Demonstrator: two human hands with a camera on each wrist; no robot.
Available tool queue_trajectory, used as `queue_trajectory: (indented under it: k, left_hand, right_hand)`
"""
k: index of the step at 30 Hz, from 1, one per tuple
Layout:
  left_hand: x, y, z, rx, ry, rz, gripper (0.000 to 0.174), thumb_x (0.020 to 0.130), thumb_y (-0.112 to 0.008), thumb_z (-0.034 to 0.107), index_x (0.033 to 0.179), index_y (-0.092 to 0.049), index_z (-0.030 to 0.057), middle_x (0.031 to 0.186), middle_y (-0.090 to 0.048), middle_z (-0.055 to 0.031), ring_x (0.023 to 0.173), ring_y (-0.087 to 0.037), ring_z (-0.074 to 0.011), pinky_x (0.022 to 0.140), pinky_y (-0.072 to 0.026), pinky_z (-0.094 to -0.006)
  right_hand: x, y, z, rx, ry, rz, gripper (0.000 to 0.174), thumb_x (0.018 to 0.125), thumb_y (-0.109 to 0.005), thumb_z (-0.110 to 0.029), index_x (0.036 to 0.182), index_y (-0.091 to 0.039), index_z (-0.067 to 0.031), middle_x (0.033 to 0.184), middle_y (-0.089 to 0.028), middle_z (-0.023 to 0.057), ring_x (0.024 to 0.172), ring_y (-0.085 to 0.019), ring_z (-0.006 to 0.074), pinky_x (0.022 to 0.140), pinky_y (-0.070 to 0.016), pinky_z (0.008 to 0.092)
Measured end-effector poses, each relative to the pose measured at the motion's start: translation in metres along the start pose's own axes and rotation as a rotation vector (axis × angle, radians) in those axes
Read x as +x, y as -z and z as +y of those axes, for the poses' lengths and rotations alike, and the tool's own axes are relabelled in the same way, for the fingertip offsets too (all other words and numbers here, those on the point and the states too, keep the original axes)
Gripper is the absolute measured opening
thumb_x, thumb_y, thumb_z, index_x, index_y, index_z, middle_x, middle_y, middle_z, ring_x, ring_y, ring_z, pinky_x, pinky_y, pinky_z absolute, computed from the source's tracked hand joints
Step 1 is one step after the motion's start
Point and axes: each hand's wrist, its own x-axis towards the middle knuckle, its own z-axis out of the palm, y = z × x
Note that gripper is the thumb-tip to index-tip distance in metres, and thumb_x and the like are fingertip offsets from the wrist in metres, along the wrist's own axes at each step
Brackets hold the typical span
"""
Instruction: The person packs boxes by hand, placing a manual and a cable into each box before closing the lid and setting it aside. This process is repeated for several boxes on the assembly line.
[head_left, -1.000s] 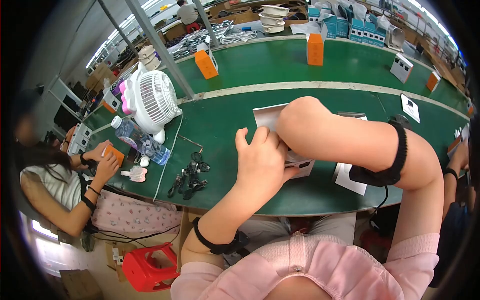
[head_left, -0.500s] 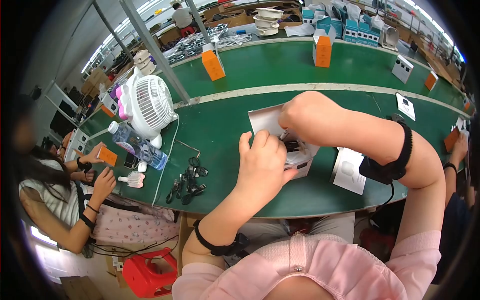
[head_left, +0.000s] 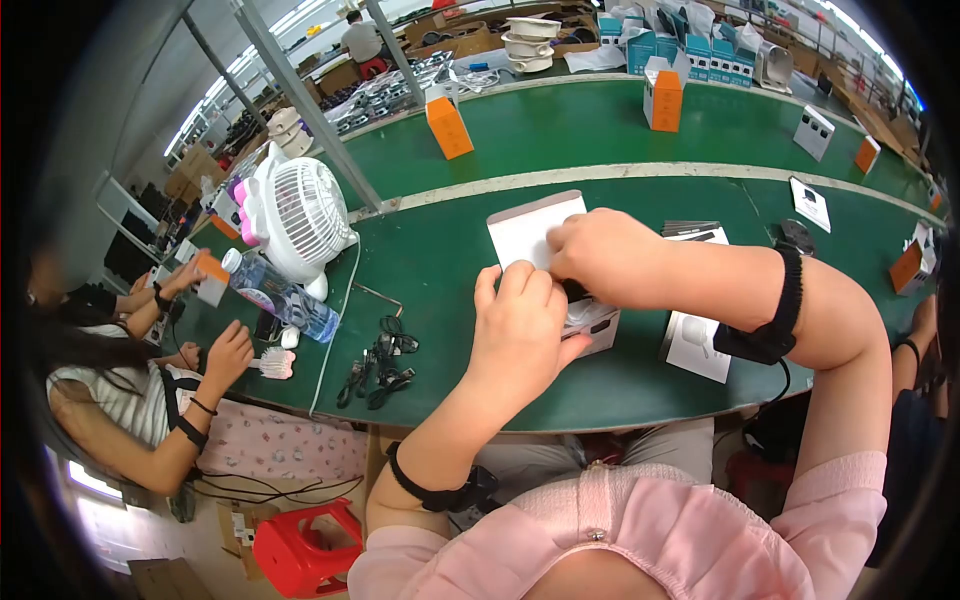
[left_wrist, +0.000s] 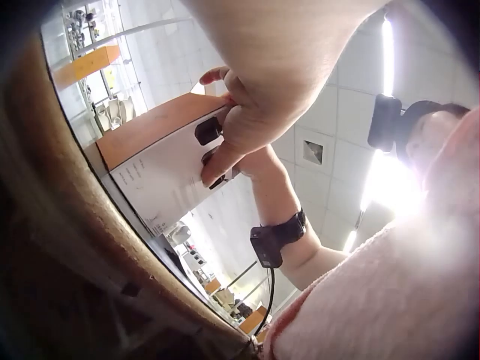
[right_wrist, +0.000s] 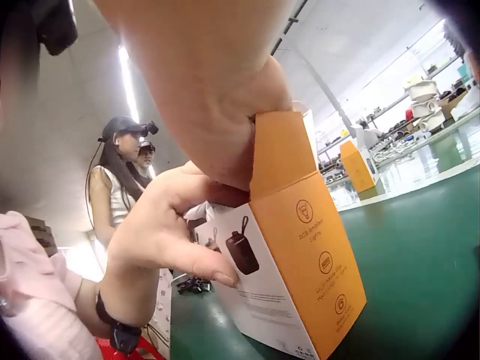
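Observation:
A white and orange carton stands on the green table before me, its lid flap raised at the back. Printed on its white face is a black device with a loop strap. My left hand grips the carton, with the thumb against the printed face and the other fingers over the far side. Above the opening my right hand is bent downward beside the raised flap. Its fingertips are hidden, so I cannot tell what they hold. Something dark shows in the opening under this hand.
Printed leaflets lie right of the carton, with a stack of booklets behind. Black cables, a water bottle and a white fan stand or lie leftward. Another person sits at the left, holding a box.
My right hand has shifted slightly left and down over the opening, and more of the raised flap shows. My left hand stays on the carton. The person at left has lifted their box away.

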Motion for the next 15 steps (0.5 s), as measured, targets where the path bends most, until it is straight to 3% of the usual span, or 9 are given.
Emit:
queue_trajectory:
  k: [3,4,5,6,7,9,10,13,15]
  left_hand:
    - [-0.004,0.012,-0.007,-0.130,-0.011,0.016,0.059,0.060,-0.082,0.023,0.110,-0.060,0.0008,0.108,-0.055,-0.0116,0.104,-0.050,-0.0294,0.092,-0.0376,-0.0445]
    - [-0.010,0.014,-0.011,-0.229,0.007,0.229,0.057,0.065,-0.079,0.021,0.114,-0.058,0.0005,0.115,-0.053,-0.0126,0.109,-0.049,-0.0290,0.094,-0.0377,-0.0439]
    - [-0.019,0.015,-0.016,-0.330,0.025,0.442,0.055,0.070,-0.077,0.018,0.117,-0.056,0.0001,0.121,-0.051,-0.0136,0.114,-0.048,-0.0285,0.097,-0.0379,-0.0432]
    - [-0.031,0.013,-0.027,-0.433,0.113,0.485,0.044,0.079,-0.068,0.013,0.119,-0.054,-0.0009,0.128,-0.048,-0.0154,0.118,-0.047,-0.0252,0.099,-0.0384,-0.0393]
    - [-0.040,0.004,-0.040,-0.590,0.257,0.545,0.037,0.084,-0.066,0.011,0.118,-0.054,-0.0005,0.123,-0.050,-0.0144,0.113,-0.050,-0.0238,0.094,-0.0439,-0.0337]
    - [-0.047,-0.002,-0.049,-1.190,0.595,0.491,0.042,0.084,-0.066,0.003,0.122,-0.050,0.0001,0.124,-0.049,-0.0128,0.114,-0.049,-0.0210,0.094,-0.0441,-0.0328]
    - [-0.044,-0.003,-0.051,-1.286,0.647,0.389,0.050,0.081,-0.068,0.000,0.126,-0.046,0.0007,0.123,-0.049,-0.0111,0.115,-0.048,-0.0195,0.093,-0.0443,-0.0313]
    - [-0.034,-0.022,-0.040,-1.347,0.638,0.183,0.072,0.074,-0.075,0.005,0.135,-0.038,0.0022,0.127,-0.047,-0.0130,0.117,-0.047,-0.0212,0.096,-0.0432,-0.0371]
    - [-0.022,-0.033,-0.031,-1.428,0.590,0.239,0.080,0.072,-0.076,0.005,0.139,-0.033,0.0039,0.130,-0.046,-0.0131,0.118,-0.046,-0.0219,0.096,-0.0425,-0.0389]
  right_hand:
    - [-0.024,0.010,0.005,0.230,-0.024,0.302,0.023,0.073,-0.066,-0.006,0.095,-0.067,-0.0045,0.098,-0.063,0.0155,0.091,-0.061,0.0327,0.076,-0.0501,0.0414]
    - [-0.036,0.021,0.005,0.319,-0.015,0.405,0.026,0.074,-0.066,-0.005,0.099,-0.065,-0.0045,0.101,-0.061,0.0152,0.092,-0.060,0.0334,0.077,-0.0492,0.0418]
    - [-0.048,0.034,0.003,0.305,-0.045,0.494,0.029,0.075,-0.066,-0.003,0.104,-0.063,-0.0036,0.094,-0.061,0.0141,0.086,-0.059,0.0357,0.075,-0.0485,0.0433]
    - [-0.061,0.037,0.006,0.297,-0.064,0.615,0.029,0.076,-0.064,0.000,0.105,-0.063,-0.0031,0.088,-0.061,0.0142,0.080,-0.059,0.0329,0.073,-0.0490,0.0391]
    - [-0.074,0.036,0.009,0.407,-0.169,0.656,0.029,0.079,-0.061,0.003,0.107,-0.062,-0.0014,0.083,-0.061,0.0106,0.076,-0.059,0.0229,0.071,-0.0491,0.0323]
    - [-0.091,0.019,0.018,0.894,-0.482,0.501,0.031,0.080,-0.064,0.002,0.111,-0.061,0.0003,0.084,-0.061,0.0064,0.075,-0.057,0.0134,0.070,-0.0484,0.0270]
    - [-0.094,0.004,0.024,1.036,-0.475,0.452,0.036,0.079,-0.067,-0.001,0.114,-0.059,0.0008,0.087,-0.061,0.0054,0.078,-0.057,0.0120,0.072,-0.0485,0.0272]
    - [-0.080,-0.054,0.031,1.360,-0.391,0.379,0.063,0.076,-0.077,-0.010,0.131,-0.048,-0.0016,0.103,-0.060,0.0058,0.097,-0.056,0.0153,0.083,-0.0469,0.0299]
    - [-0.061,-0.064,0.017,1.491,-0.399,0.359,0.067,0.076,-0.076,-0.011,0.134,-0.044,-0.0021,0.114,-0.057,0.0089,0.107,-0.053,0.0182,0.088,-0.0453,0.0312]
